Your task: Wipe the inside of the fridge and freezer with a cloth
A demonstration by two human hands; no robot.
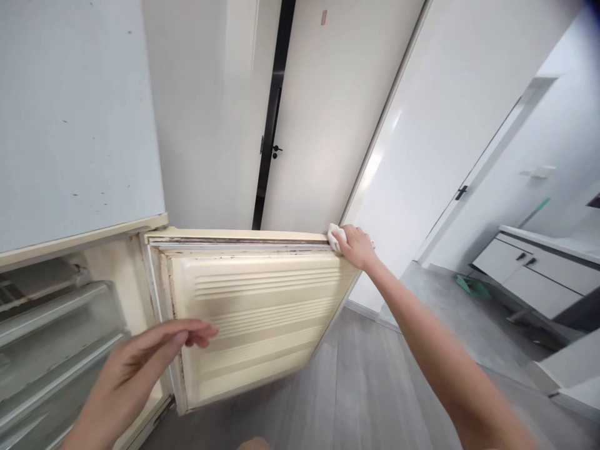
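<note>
A cream-coloured fridge door (262, 300) stands swung outward, its ribbed inner side facing me. Dark grime marks the door's gasket (244, 241) along the top edge. My right hand (359, 247) is closed around a white cloth (336, 237) at the door's far upper corner, pressing it to the edge. In front of the door's hinge side hovers my left hand (154, 356), its fingers loosely stretched and slightly bent, with nothing visible in them. To the left, the compartment shows clear drawers (56, 319).
The fridge's pale outer panel (75, 125) rises at the left. Behind the door are a white room door (337, 106) with a black handle and a white wall. A white cabinet (529, 269) and a green dustpan-like object (473, 286) are at the right, over grey flooring (351, 387).
</note>
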